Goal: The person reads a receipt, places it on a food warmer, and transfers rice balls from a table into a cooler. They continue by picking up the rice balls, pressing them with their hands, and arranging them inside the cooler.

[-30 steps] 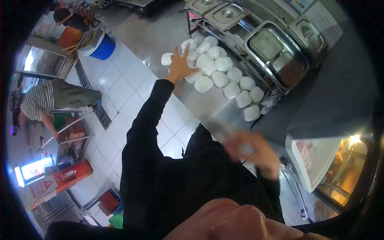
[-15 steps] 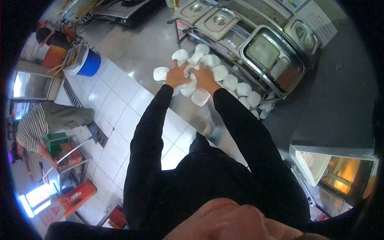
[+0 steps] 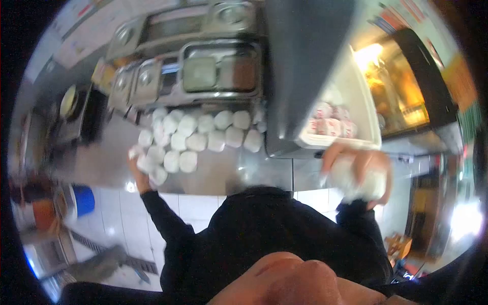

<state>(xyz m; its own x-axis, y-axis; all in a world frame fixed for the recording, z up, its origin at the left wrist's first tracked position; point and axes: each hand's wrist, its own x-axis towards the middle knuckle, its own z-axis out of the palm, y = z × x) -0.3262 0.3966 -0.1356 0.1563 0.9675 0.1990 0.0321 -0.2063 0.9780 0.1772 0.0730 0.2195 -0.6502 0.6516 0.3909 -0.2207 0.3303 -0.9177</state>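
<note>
Head cam: fisheye, edges bowed, corners black. Overall dim-ish; steel counter (image 3: 223, 173) w/ soft glare. Oven (image 3: 401, 86) glows amber, hot spot upper L. White blowout far R. R hand (image 3: 358, 173) motion-blurred; bkgd soft.

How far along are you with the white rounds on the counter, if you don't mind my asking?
The red-marked packets in the white tub look done. The right hand holds blurred white rounds near it. Much seems left: many loose rounds lie on the counter, the left hand at their left end.
</note>
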